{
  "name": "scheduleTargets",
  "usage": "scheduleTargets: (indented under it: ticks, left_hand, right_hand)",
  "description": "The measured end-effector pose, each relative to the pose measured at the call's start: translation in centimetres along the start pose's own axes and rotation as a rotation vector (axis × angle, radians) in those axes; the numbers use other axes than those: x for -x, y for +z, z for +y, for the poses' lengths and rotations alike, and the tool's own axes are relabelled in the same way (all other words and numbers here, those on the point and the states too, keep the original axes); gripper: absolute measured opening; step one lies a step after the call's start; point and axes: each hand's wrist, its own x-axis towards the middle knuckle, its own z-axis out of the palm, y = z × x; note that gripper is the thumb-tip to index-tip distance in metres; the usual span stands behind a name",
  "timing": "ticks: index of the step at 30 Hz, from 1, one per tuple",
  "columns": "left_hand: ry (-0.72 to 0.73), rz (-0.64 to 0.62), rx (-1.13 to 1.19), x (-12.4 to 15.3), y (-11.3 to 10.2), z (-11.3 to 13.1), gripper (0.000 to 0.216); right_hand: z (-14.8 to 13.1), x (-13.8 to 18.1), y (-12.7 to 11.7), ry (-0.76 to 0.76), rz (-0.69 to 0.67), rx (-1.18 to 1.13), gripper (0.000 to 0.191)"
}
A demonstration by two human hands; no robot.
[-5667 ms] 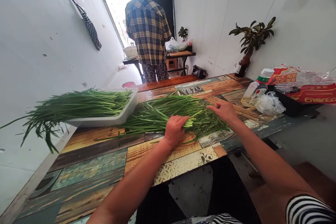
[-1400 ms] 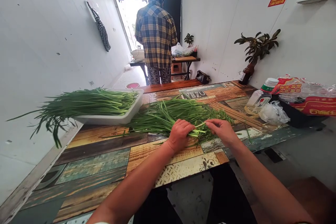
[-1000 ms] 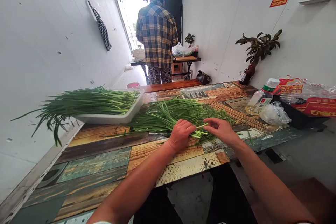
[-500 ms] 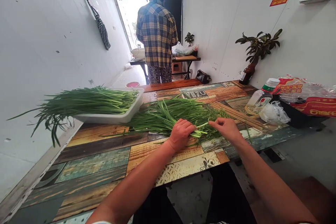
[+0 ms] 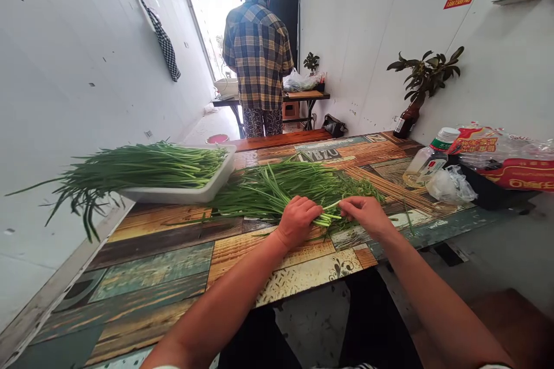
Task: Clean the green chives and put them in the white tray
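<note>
1. At the left, a white tray (image 5: 173, 196) is carrying a heap of long green stalks (image 5: 151, 167); their leaf ends are drooping over the tray's left end, so the leaves are probably handling as light and limp; the paler stem ends are pointing right and seeming the firmer place to take hold.
2. On the desk (image 5: 151, 271), to the tray's right, a loose pile (image 5: 277, 181) is lying spread; its thin leaves are likely bending and bruising easily, and tangling if tugged mid-length.
3. The left hand (image 5: 298, 222) is clamping a stem bunch (image 5: 325, 221) near the pale ends, which are jutting out to the right; this is looking like a sound hold, as hard squeezing could be crushing the juicy stems, perhaps slippery if damp.
4. The right hand (image 5: 363, 213) is pinching, thumb and finger together, the tip of a single stalk (image 5: 332, 205); such a slim stem is presumably needing only a fingertip grip.
</note>
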Motion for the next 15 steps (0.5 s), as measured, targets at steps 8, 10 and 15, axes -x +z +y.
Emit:
scheduleTargets:
  ticks: [8, 10, 15]
  left_hand:
    - [0.030, 0.055, -0.016, 0.1, 0.1, 0.0, 0.025]
    - [0.024, 0.070, 0.007, 0.0, 0.1, 0.0, 0.026]
    - [0.023, 0.060, -0.016, 0.1, 0.0, 0.1, 0.026]
  right_hand:
    - [1.1, -0.4, 1.1, 0.054, 0.126, -0.173, 0.028]
    - [1.3, -0.5, 1.2, 0.047, 0.135, -0.195, 0.027]
    - [1.3, -0.2, 1.2, 0.020, 0.079, -0.237, 0.028]
